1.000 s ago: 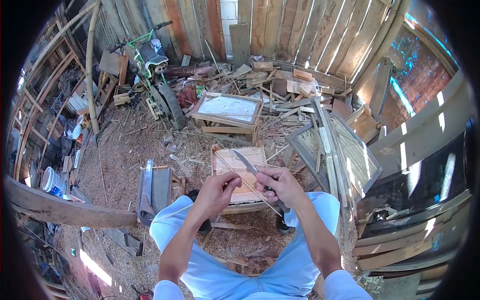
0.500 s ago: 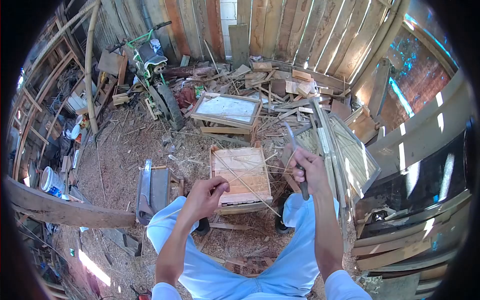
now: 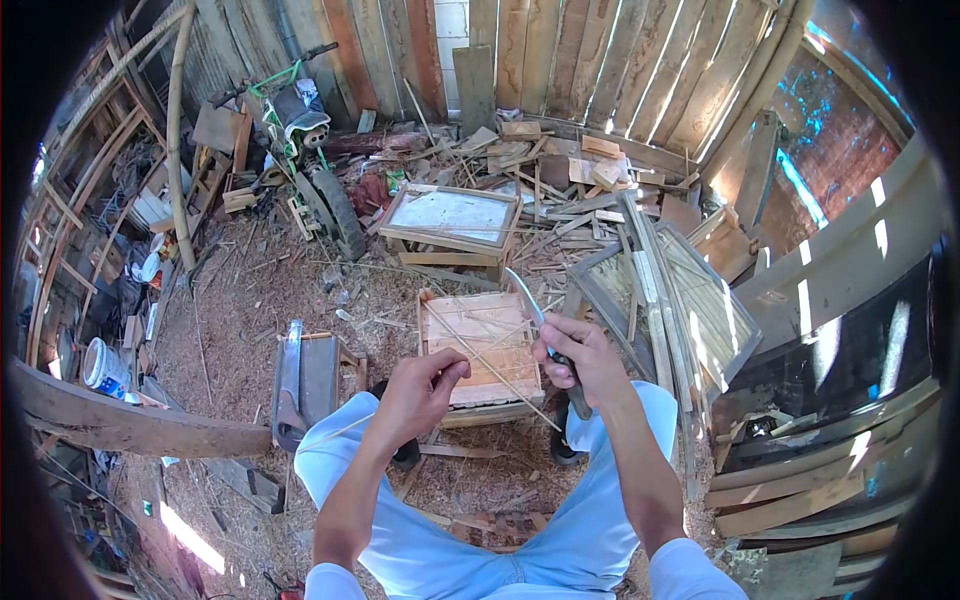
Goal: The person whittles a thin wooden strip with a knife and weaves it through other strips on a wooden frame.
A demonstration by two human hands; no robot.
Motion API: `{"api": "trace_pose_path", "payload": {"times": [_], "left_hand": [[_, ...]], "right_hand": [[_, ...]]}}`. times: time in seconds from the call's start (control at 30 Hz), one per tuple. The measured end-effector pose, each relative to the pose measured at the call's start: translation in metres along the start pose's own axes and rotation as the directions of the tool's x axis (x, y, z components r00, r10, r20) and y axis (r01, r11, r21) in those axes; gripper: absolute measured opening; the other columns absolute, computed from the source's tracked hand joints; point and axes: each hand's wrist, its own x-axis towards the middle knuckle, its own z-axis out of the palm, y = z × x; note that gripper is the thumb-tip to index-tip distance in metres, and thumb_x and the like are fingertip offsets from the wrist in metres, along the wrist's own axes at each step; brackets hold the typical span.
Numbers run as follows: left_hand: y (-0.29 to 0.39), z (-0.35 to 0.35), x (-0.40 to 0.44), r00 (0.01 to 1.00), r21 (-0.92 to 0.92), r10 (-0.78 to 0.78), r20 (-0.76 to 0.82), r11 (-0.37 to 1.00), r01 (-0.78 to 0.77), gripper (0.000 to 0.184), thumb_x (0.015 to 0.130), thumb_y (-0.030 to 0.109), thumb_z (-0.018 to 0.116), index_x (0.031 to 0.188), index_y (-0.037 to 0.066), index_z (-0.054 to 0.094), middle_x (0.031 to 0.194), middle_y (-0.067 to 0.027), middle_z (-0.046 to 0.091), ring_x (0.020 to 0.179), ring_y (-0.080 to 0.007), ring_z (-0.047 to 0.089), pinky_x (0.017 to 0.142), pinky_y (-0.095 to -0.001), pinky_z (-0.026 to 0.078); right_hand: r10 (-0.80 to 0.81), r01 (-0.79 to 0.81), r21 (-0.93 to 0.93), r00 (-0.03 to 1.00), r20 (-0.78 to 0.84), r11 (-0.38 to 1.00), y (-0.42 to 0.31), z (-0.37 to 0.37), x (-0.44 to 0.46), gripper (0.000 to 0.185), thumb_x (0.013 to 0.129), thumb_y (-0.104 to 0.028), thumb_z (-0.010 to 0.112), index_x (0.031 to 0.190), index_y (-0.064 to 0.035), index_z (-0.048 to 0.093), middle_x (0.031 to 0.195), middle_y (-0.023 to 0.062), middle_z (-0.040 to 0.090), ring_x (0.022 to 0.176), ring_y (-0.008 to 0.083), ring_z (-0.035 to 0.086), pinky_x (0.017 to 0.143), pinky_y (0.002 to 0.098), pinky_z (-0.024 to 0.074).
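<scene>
My right hand (image 3: 585, 358) is closed around the dark handle of a knife (image 3: 526, 298), its curved blade pointing up and forward. To the left, my left hand (image 3: 420, 392) has its fingers pinched together on a thin pale strip (image 3: 338, 432), which runs back under the forearm and over my left thigh. The hands are apart. Beyond them, between my feet, stands a low wooden box or stool (image 3: 478, 335) with a slatted top. Several long thin strips lie crossed on it.
A handsaw (image 3: 291, 385) rests on a small bench at the left. Further ahead are a framed panel (image 3: 450, 215), a heap of wood scraps (image 3: 560, 165) and a green motorbike (image 3: 315, 180). Leaning boards and frames (image 3: 700, 300) stand at the right; a white bucket (image 3: 105, 366) lies far left.
My right hand first swung the knife away to the right, then brought it partway back to the left. My left hand moved slightly left and down from the knife, its fingers still together.
</scene>
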Motion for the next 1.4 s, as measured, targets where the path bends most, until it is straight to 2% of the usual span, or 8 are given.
{"api": "trace_pose_path", "payload": {"times": [0.13,0.27,0.53,0.63,0.7,0.93,1.07,1.4], "left_hand": [[-0.01,-0.002,-0.002,0.999,-0.008,0.041,-0.02,0.999,-0.041,0.014,0.09,0.014,0.056,0.088,0.002,0.063,0.059,-0.005,0.053,0.051,-0.01,0.043,0.049,-0.0275,0.036],[-0.009,-0.004,-0.004,1.0,-0.072,-0.016,-0.021,0.997,0.015,0.014,0.091,0.013,0.055,0.09,0.002,0.063,0.057,-0.0024,0.051,0.053,-0.0071,0.041,0.049,-0.0265,0.035],[0.023,-0.012,-0.012,1.0,-0.232,0.003,0.011,0.973,-0.001,0.019,0.096,0.016,0.049,0.092,0.001,0.059,0.06,0.0047,0.042,0.053,-0.0037,0.034,0.047,-0.0216,0.028],[0.037,-0.006,-0.022,0.976,-0.477,-0.12,0.182,0.857,0.194,0.019,0.098,0.019,0.047,0.093,0.003,0.055,0.062,0.006,0.036,0.051,-0.0032,0.031,0.044,-0.0199,0.025],[0.042,0.007,-0.032,0.92,-0.748,-0.119,0.373,0.547,0.374,0.018,0.099,0.021,0.046,0.094,0.005,0.053,0.062,0.0066,0.032,0.051,-0.0027,0.027,0.043,-0.0193,0.023],[0.011,0.029,-0.002,0.929,-0.722,-0.053,0.367,0.613,0.32,0.021,0.099,0.025,0.046,0.094,0.006,0.053,0.063,0.0069,0.034,0.052,-0.0032,0.029,0.044,-0.0197,0.023],[-0.001,0.051,0.005,0.922,-0.762,-0.062,0.381,0.544,0.351,0.024,0.098,0.027,0.047,0.098,0.004,0.056,0.063,0.006,0.034,0.052,-0.003,0.029,0.044,-0.0196,0.024],[-0.004,0.053,-0.004,0.919,-0.751,-0.195,0.341,0.532,0.392,0.022,0.098,0.023,0.048,0.096,0.002,0.055,0.062,0.0057,0.035,0.052,-0.003,0.027,0.042,-0.0199,0.021]], "right_hand": [[-0.038,0.083,0.227,0.981,-0.192,0.97,-0.012,-0.038,0.004,0.029,0.095,-0.016,0.052,0.121,-0.0042,0.052,0.078,0.0051,0.058,0.05,0.0044,0.042,0.039,0.0172,0.0321],[-0.155,0.192,0.206,0.971,-0.183,0.96,-0.018,-0.05,0.0,0.03,0.095,-0.016,0.052,0.122,-0.0043,0.051,0.076,0.0049,0.058,0.049,0.0046,0.042,0.039,0.0174,0.0315],[-0.094,0.103,-0.075,0.989,0.118,0.992,-0.015,0.019,-0.03,0.047,0.097,-0.018,0.048,0.14,-0.0048,0.035,0.077,0.0093,0.063,0.049,0.0051,0.044,0.042,0.0176,0.0357],[-0.032,0.049,-0.066,0.971,0.236,0.997,-0.007,0.033,-0.039,0.046,0.096,-0.017,0.05,0.139,-0.0045,0.038,0.079,0.0103,0.064,0.049,0.005,0.043,0.045,0.0174,0.0367],[0.004,0.02,-0.097,0.971,0.241,0.995,0.0,0.034,-0.039,0.045,0.096,-0.017,0.051,0.138,-0.0046,0.04,0.079,0.0099,0.064,0.049,0.0049,0.043,0.045,0.0174,0.0368],[0.107,-0.065,-0.221,0.977,0.186,0.973,0.008,0.018,-0.028,0.039,0.096,-0.016,0.051,0.133,-0.0029,0.046,0.076,0.0068,0.062,0.05,0.0042,0.044,0.041,0.0172,0.0341],[0.061,-0.06,-0.02,0.997,0.054,0.998,0.007,-0.001,-0.019,0.039,0.095,-0.016,0.052,0.132,-0.0038,0.047,0.074,0.0051,0.059,0.049,0.0037,0.042,0.04,0.0159,0.0318],[0.249,-0.236,-0.095,0.953,0.174,0.967,0.01,-0.008,-0.006,0.038,0.095,-0.02,0.054,0.128,-0.002,0.05,0.074,0.005,0.058,0.051,0.0034,0.04,0.041,0.0169,0.0293]]}}
